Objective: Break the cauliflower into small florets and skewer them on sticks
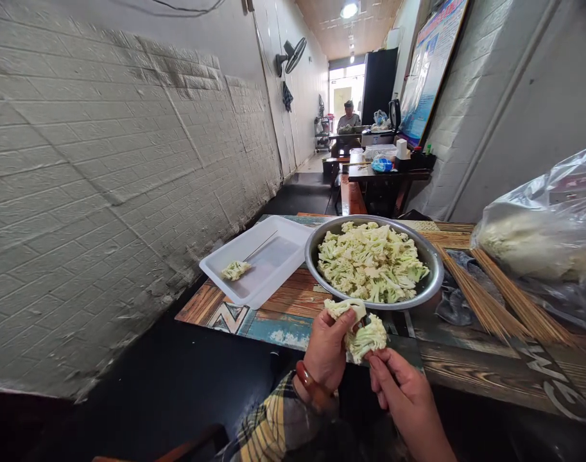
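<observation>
Just in front of the metal bowl, my left hand (325, 343) is closed around a pale cauliflower floret (343, 310), thumb pressed on it. A second cauliflower floret (367, 339) sits between my two hands. My right hand (398, 384) pinches at the lower edge of that second floret; whether a thin stick is also in its fingers cannot be seen. The wide bowl (436, 285) is heaped with loose cauliflower florets (370, 260). To its left, a white plastic tray (278, 282) holds a skewer (264, 245) with cauliflower (235, 270) at its near end.
Two bundles of bamboo skewers (475, 295) lie right of the bowl on a dark cloth (454, 305). Behind them stands a clear plastic bag (533, 224) with pale contents. A white brick-patterned wall (129, 179) runs along the left. A person (349, 117) sits far back.
</observation>
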`<control>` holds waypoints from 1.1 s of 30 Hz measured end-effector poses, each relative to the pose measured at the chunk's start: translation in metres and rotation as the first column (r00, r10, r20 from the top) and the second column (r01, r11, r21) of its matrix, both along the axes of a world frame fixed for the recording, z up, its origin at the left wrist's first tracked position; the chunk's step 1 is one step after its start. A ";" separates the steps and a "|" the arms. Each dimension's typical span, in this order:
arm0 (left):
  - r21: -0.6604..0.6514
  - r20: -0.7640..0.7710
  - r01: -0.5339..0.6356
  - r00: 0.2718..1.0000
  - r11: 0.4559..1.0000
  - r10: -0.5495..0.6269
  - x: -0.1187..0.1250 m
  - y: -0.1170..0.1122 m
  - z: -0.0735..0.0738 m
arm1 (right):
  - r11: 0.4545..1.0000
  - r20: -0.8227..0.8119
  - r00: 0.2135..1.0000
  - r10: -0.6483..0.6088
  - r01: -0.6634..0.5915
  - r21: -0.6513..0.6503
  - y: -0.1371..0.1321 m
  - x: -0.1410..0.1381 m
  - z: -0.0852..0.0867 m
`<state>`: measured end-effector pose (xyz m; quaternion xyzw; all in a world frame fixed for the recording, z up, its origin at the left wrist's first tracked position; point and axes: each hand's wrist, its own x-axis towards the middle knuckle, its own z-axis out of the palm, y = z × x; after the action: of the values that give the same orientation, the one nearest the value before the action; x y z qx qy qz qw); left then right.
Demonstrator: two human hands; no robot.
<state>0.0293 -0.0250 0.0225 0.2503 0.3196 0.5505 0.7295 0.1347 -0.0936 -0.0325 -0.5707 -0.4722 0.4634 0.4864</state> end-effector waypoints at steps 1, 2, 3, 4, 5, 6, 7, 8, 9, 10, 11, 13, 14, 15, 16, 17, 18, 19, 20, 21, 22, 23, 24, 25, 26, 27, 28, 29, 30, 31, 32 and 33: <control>0.001 -0.004 -0.018 1.000 1.000 0.018 0.001 0.001 0.000 | 1.000 0.000 1.000 -0.007 0.007 -0.002 0.000 0.000 -0.001; 0.001 -0.012 -0.036 0.999 0.999 0.036 0.001 0.001 0.000 | 1.000 0.000 1.000 -0.013 0.013 -0.007 -0.001 0.000 -0.002; 0.002 -0.021 -0.052 0.998 0.999 0.052 0.002 0.001 0.000 | 1.000 0.002 1.000 -0.019 0.020 -0.012 -0.001 0.000 -0.004; 0.002 -0.033 -0.060 0.998 0.998 0.060 0.002 0.002 0.000 | 1.000 0.007 1.000 -0.029 0.029 -0.012 -0.001 0.001 -0.005; 0.002 -0.045 -0.060 0.997 0.998 0.060 0.003 0.002 0.000 | 0.999 0.018 0.999 -0.042 0.042 -0.001 -0.002 0.001 -0.006; 0.002 -0.059 -0.054 0.997 0.999 0.054 0.004 0.002 -0.001 | 0.998 0.034 0.998 -0.057 0.057 0.024 -0.002 0.001 -0.006; 0.002 -0.071 -0.046 0.996 0.999 0.046 0.004 0.002 -0.002 | 0.996 0.056 0.996 -0.074 0.071 0.057 -0.002 0.002 -0.006; 0.002 -0.081 -0.040 0.996 0.999 0.040 0.005 0.001 -0.004 | 0.992 0.081 0.992 -0.093 0.085 0.097 -0.002 0.002 -0.005; 0.004 -0.091 -0.041 0.995 0.999 0.041 0.005 0.001 -0.005 | 0.986 0.107 0.988 -0.110 0.095 0.137 -0.002 0.003 -0.004; 0.006 -0.102 -0.048 0.994 0.999 0.048 0.006 0.001 -0.007 | 0.980 0.132 0.984 -0.123 0.099 0.171 -0.002 0.003 -0.003; 0.008 -0.111 -0.062 0.992 0.998 0.062 0.006 0.001 -0.008 | 0.975 0.154 0.979 -0.133 0.102 0.197 -0.002 0.004 -0.002; 0.020 -0.124 -0.079 0.989 0.997 0.081 0.006 0.000 -0.009 | 0.967 0.184 0.971 -0.151 0.106 0.232 -0.002 0.005 -0.001; 0.029 -0.128 -0.076 0.989 0.997 0.080 0.006 0.000 -0.009 | 0.964 0.194 0.968 -0.159 0.110 0.241 -0.002 0.005 -0.001; 0.038 -0.131 -0.067 0.989 0.997 0.072 0.007 0.000 -0.009 | 0.962 0.200 0.966 -0.166 0.115 0.247 -0.002 0.005 -0.002; 0.044 -0.135 -0.058 0.989 0.997 0.063 0.007 0.000 -0.009 | 0.960 0.203 0.964 -0.175 0.121 0.254 -0.002 0.005 -0.002; 0.046 -0.139 -0.051 0.989 0.998 0.057 0.007 -0.001 -0.008 | 0.958 0.203 0.962 -0.182 0.126 0.259 -0.002 0.004 -0.003; 0.044 -0.142 -0.041 0.989 0.998 0.047 0.007 -0.001 -0.008 | 0.955 0.202 0.960 -0.192 0.136 0.262 -0.002 0.004 -0.004; 0.041 -0.143 -0.029 0.989 0.999 0.034 0.008 -0.002 -0.008 | 0.954 0.200 0.959 -0.201 0.146 0.262 -0.002 0.003 -0.004; 0.040 -0.142 -0.015 0.990 0.999 0.021 0.008 -0.002 -0.009 | 0.954 0.198 0.958 -0.209 0.155 0.257 -0.002 0.002 -0.005; 0.044 -0.138 -0.002 0.990 0.999 0.008 0.009 -0.003 -0.009 | 0.954 0.198 0.956 -0.215 0.163 0.250 -0.002 0.002 -0.005; 0.053 -0.134 0.009 0.991 0.999 -0.002 0.009 -0.003 -0.010 | 0.955 0.198 0.955 -0.221 0.171 0.242 -0.001 0.001 -0.005; 0.061 -0.133 0.017 0.991 0.998 -0.009 0.009 -0.003 -0.011 | 0.955 0.199 0.953 -0.228 0.179 0.235 -0.001 0.001 -0.005; 0.067 -0.134 0.016 0.991 0.998 -0.007 0.009 -0.004 -0.012 | 0.955 0.199 0.952 -0.233 0.186 0.231 -0.001 0.000 -0.005; 0.070 -0.138 0.011 0.990 0.997 -0.001 0.009 -0.004 -0.013 | 0.955 0.199 0.951 -0.236 0.189 0.229 0.000 0.000 -0.004; 0.071 -0.145 0.011 0.989 0.997 -0.001 0.008 -0.004 -0.014 | 0.954 0.199 0.950 -0.239 0.193 0.229 0.000 0.001 -0.004; 0.074 -0.156 0.017 0.988 0.997 -0.005 0.007 -0.004 -0.014 | 0.953 0.198 0.950 -0.242 0.195 0.230 0.001 0.001 -0.003; 0.080 -0.167 0.027 0.986 0.996 -0.013 0.005 -0.004 -0.014 | 0.953 0.198 0.950 -0.242 0.195 0.232 0.001 0.001 -0.002; 0.095 -0.178 0.036 0.984 0.995 -0.019 0.002 -0.004 -0.013 | 0.953 0.200 0.950 -0.240 0.192 0.232 0.000 0.002 -0.001; 0.124 -0.192 0.037 0.981 0.992 -0.013 -0.001 -0.004 -0.012 | 0.954 0.202 0.950 -0.240 0.191 0.233 0.000 0.003 0.000; 0.167 -0.211 0.024 0.977 0.986 0.012 -0.005 -0.003 -0.009 | 0.954 0.205 0.949 -0.240 0.191 0.233 0.000 0.004 0.000; 0.225 -0.239 -0.001 0.969 0.974 0.057 -0.010 -0.002 -0.006 | 0.954 0.209 0.948 -0.239 0.189 0.233 -0.001 0.005 0.001; 0.295 -0.279 -0.033 0.953 0.955 0.119 -0.014 -0.001 -0.003 | 0.955 0.215 0.948 -0.237 0.186 0.232 -0.001 0.005 0.001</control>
<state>0.0149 -0.0263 0.0194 0.4197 0.3510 0.5756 0.6078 0.1399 -0.0946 -0.0316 -0.6159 -0.5092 0.2837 0.5300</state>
